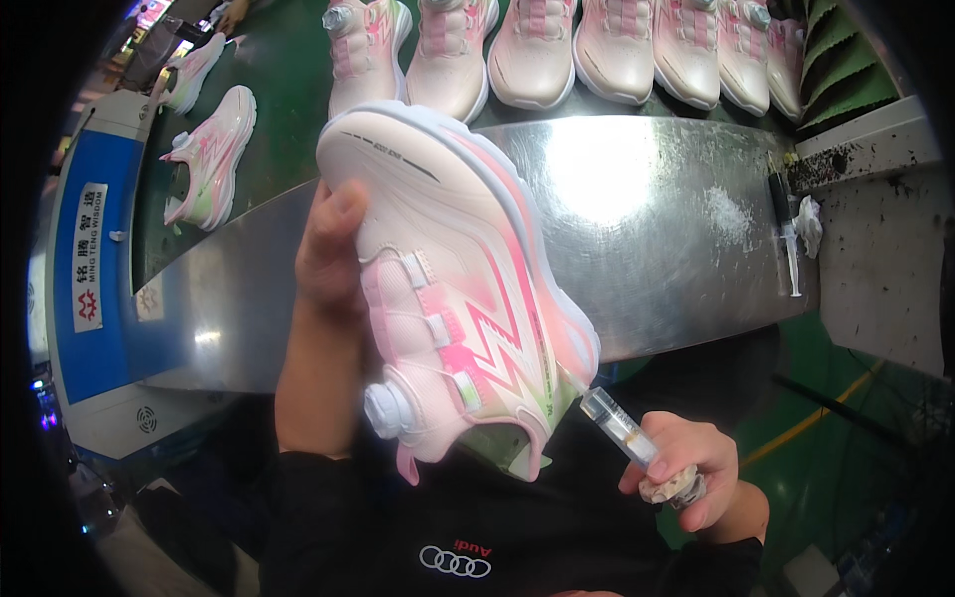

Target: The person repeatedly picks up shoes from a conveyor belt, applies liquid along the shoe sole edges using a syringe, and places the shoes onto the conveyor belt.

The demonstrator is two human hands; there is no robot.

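A pink and white sneaker (448,289) with a pale sole hangs in front of me, its toe up and its heel down. My left hand (331,244) grips it by the left side near the toe; most of the fingers are behind it. A white round dial (390,410) sits at the tongue. In my right hand (701,458) is a clear syringe (622,428), held at a slant, with its thin tip at the seam between upper and sole near the heel. A crumpled whitish wad (671,488) shows between the same fingers.
Several like sneakers (532,60) stand in a row along the far side. Another sneaker (214,164) lies at the left on a green surface. A shiny metal tabletop (637,269) spans the middle. A second syringe (791,249) and white scrap (809,227) rest at its right edge.
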